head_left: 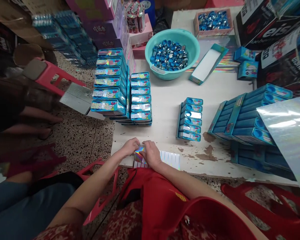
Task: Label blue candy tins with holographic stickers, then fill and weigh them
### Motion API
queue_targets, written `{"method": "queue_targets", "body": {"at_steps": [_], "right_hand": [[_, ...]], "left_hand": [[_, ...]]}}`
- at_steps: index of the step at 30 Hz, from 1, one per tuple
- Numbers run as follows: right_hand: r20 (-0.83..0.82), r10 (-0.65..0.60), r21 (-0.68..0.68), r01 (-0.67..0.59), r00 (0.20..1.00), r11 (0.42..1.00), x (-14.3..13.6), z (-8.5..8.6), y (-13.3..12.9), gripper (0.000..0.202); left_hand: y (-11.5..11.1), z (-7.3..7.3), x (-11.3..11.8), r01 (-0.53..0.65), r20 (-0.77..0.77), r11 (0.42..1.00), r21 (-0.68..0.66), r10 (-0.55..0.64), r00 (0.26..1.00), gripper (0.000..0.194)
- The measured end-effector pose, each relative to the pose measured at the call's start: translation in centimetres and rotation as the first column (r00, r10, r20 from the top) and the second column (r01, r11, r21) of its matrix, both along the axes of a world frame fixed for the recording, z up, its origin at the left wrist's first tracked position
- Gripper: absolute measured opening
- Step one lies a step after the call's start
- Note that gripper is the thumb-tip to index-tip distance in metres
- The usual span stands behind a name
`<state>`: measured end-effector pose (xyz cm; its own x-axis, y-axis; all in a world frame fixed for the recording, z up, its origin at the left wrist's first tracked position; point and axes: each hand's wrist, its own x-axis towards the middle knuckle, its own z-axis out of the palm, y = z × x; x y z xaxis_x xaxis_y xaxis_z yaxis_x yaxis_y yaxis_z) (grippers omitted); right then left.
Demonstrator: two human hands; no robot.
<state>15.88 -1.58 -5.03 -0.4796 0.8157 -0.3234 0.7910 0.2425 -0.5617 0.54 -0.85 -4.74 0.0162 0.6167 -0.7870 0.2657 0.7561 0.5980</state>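
The white table [165, 100] is in bright, rather even light, while the left side is much dimmer, and the speckled floor [102, 140] there looks grey. On the silvery sheet [287, 133] at the right, long white streaks of glare appear. The small holographic piece [140, 155] reflects rainbow colours. Near the edges the picture is stretched, and the person [35, 210] at lower left is blurred.

Red apron [155, 196] over patterned clothing [130, 216]

On the table [162, 133], a sticker sheet [170, 160] lies nearest you; boxes [141, 99] stand left and right; behind, a basin [173, 75] holds, apparently, caps [170, 55].
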Motion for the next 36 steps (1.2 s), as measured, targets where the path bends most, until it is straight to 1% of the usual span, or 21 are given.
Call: {"method": "queue_targets", "body": {"at_steps": [2, 5, 7, 9, 13, 16, 18, 20, 21, 22, 23, 25, 27, 29, 31, 33, 36], "right_hand": [[0.004, 0.01, 0.002, -0.01, 1.0, 1.0, 0.1, -0.2, -0.3, 0.039], [-0.001, 0.118, -0.055, -0.118, 0.993, 0.991, 0.5, -0.2, -1.3, 0.037], [-0.019, 0.151, -0.085, -0.152, 0.988, 0.985, 0.7, -0.1, -1.7, 0.035], [-0.038, 0.142, -0.096, -0.145, 0.989, 0.985, 0.7, 0.1, -1.7, 0.028], [-0.012, 0.05, -0.102, -0.051, 0.999, 0.993, 0.2, 0.3, -0.6, 0.013], [-0.027, 0.01, -0.151, -0.014, 1.0, 0.988, 0.2, 0.4, 0.1, 0.01], [-0.117, -0.071, -0.198, 0.046, 0.991, 0.979, 0.8, 0.6, 0.2, 0.009], [-0.232, -0.214, -0.28, 0.146, 0.949, 0.949, 1.6, 1.1, 0.3, 0.008], [-0.282, -0.296, -0.328, 0.198, 0.912, 0.924, 2.1, 1.4, 0.3, 0.008], [-0.322, -0.368, -0.371, 0.241, 0.872, 0.897, 2.6, 1.8, 0.4, 0.008], [-0.353, -0.43, -0.405, 0.279, 0.831, 0.871, 3.2, 2.2, 0.6, 0.008], [-0.392, -0.54, -0.438, 0.364, 0.745, 0.822, 4.3, 3.2, 1.2, 0.009], [-0.405, -0.63, -0.415, 0.48, 0.663, 0.773, 5.5, 4.0, 2.1, 0.011], [-0.41, -0.688, -0.31, 0.617, 0.599, 0.723, 7.2, 4.6, 3.4, 0.012], [-0.419, -0.715, -0.152, 0.733, 0.559, 0.663, 9.1, 4.9, 5.1, 0.012], [-0.425, -0.743, -0.031, 0.812, 0.517, 0.582, 11.3, 4.9, 7.0, 0.013], [-0.421, -0.79, 0.038, 0.879, 0.446, 0.476, 13.9, 4.7, 9.9, 0.012]], "left_hand": [[-0.1, -0.1, 0.0, -0.015, -0.011, 1.0, -0.003, 0.015, 1.0, 0.02], [-0.2, -0.4, 0.0, -0.045, -0.04, 0.999, -0.012, 0.044, 0.998, 0.02], [-0.3, -0.6, 0.1, -0.063, -0.058, 0.998, -0.011, 0.063, 0.996, 0.019], [-0.3, -0.8, 0.3, -0.072, -0.066, 0.997, -0.002, 0.071, 0.995, 0.018], [-0.2, -1.1, 0.6, -0.051, -0.077, 0.998, 0.02, 0.052, 0.996, 0.014], [0.0, -1.2, 0.5, -0.019, -0.111, 0.999, 0.045, 0.024, 0.994, 0.012], [0.0, -0.8, 0.5, -0.007, -0.153, 0.996, 0.092, 0.021, 0.988, 0.008], [-0.2, 0.0, 0.5, 0.017, -0.154, 0.98, 0.2, 0.014, 0.988, 0.006], [-0.4, 0.6, 0.6, 0.039, -0.111, 0.969, 0.245, -0.012, 0.994, 0.011], [-0.7, 1.2, 0.8, 0.072, -0.043, 0.961, 0.268, -0.063, 0.997, 0.017], [-0.8, 1.8, 1.2, 0.115, 0.036, 0.956, 0.268, -0.129, 0.991, 0.021], [-0.7, 2.9, 2.1, 0.206, 0.167, 0.953, 0.222, -0.245, 0.955, 0.022], [0.5, 3.6, 3.6, 0.262, 0.194, 0.937, 0.23, -0.308, 0.931, 0.024], [2.8, 4.0, 5.5, 0.298, 0.162, 0.904, 0.308, -0.359, 0.919, 0.027], [6.1, 4.4, 7.7, 0.333, 0.147, 0.861, 0.384, -0.413, 0.899, 0.022], [9.5, 4.7, 10.1, 0.347, 0.161, 0.835, 0.427, -0.448, 0.88, 0.018], [13.8, 4.7, 13.1, 0.373, 0.16, 0.788, 0.49, -0.502, 0.85, 0.016]]}}
